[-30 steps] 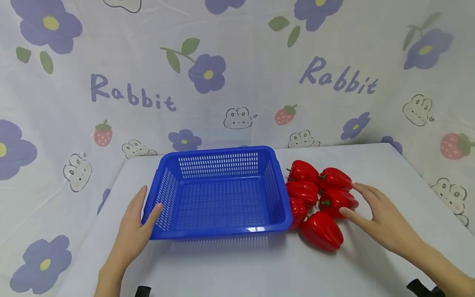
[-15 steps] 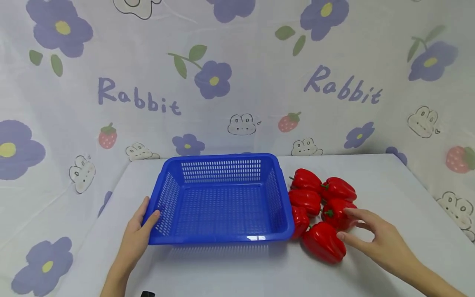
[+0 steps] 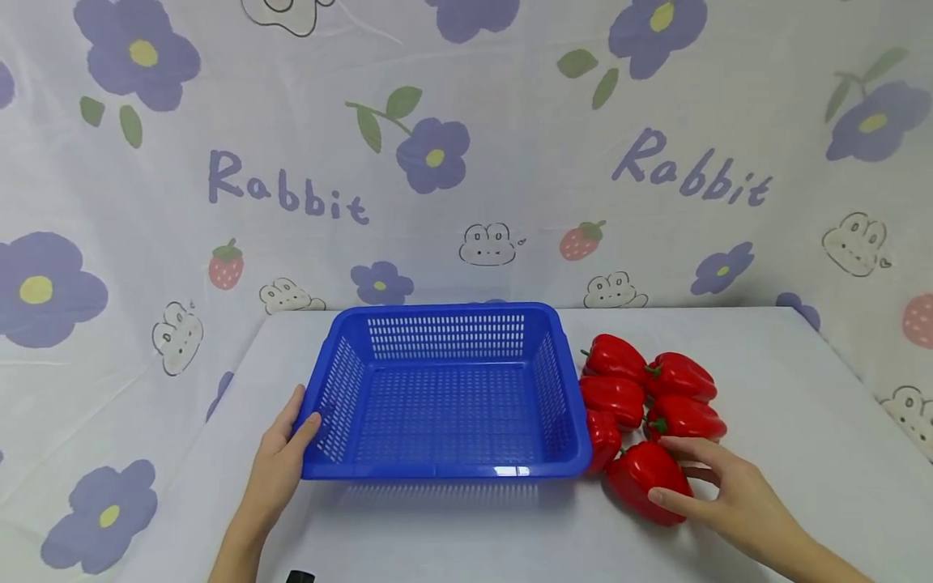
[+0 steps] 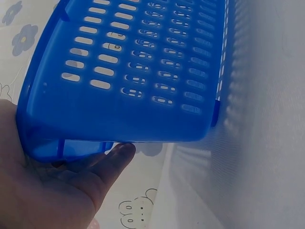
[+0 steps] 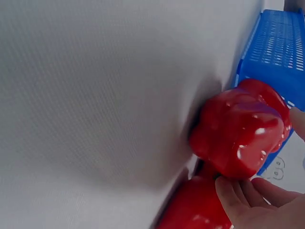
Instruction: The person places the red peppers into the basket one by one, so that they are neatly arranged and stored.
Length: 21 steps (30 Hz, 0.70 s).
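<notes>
In the head view, my left hand (image 3: pixel 280 453) holds the left rim of an upright blue plastic basket (image 3: pixel 437 470), thumb over the rim. The left wrist view shows the fingers of that hand (image 4: pixel 62 186) curled about the rim of the basket's slotted wall (image 4: pixel 119 109). My right hand (image 3: pixel 729 494) is around the nearest red bell pepper (image 3: pixel 645 478), thumb on the near side and fingers at the far side. From the right wrist, its fingertips (image 5: pixel 228 188) meet the glossy bell pepper (image 5: pixel 238 133), with the thumb (image 5: pixel 298 123) at the opposite edge.
Several more red bell peppers (image 3: pixel 681 376) lie bunched against the basket's right side. A white cloth (image 3: pixel 452 538) covers the table. Behind hangs a flower-and-rabbit print curtain (image 3: pixel 408 259). A small black object (image 3: pixel 300 576) shows at the bottom edge.
My right hand has come from the far right peppers toward me, down onto the nearest bell pepper. My left hand stays at the basket's rim. The head view has shifted slightly.
</notes>
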{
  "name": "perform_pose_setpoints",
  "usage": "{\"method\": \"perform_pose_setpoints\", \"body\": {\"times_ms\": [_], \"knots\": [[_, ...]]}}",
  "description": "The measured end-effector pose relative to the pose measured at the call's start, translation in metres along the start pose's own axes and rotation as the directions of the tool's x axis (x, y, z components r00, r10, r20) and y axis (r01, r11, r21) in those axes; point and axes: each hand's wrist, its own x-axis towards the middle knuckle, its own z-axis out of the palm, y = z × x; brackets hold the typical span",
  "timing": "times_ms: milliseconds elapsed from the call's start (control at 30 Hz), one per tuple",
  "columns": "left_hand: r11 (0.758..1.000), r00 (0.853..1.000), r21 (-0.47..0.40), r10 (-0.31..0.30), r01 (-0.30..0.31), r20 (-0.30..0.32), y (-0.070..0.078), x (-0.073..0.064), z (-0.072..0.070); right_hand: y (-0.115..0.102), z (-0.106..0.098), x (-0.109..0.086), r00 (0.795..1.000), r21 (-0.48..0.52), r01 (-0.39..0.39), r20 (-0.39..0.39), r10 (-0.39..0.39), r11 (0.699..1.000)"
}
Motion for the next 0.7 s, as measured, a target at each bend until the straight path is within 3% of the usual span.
{"method": "perform_pose_setpoints", "body": {"times_ms": [400, 700], "knots": [[1.0, 1.0, 0.0, -0.011, 0.011, -0.009, 0.001, -0.001, -0.001, 0.003, 0.006, 0.009, 0.992, 0.029, -0.103, 0.083, 0.1, 0.994], [1.0, 1.0, -0.006, -0.009, 0.009, -0.013, -0.002, 0.0, 0.0, 0.0, -0.007, 0.006, 0.997, -0.004, -0.042, 0.064, 0.042, 0.999]]}}
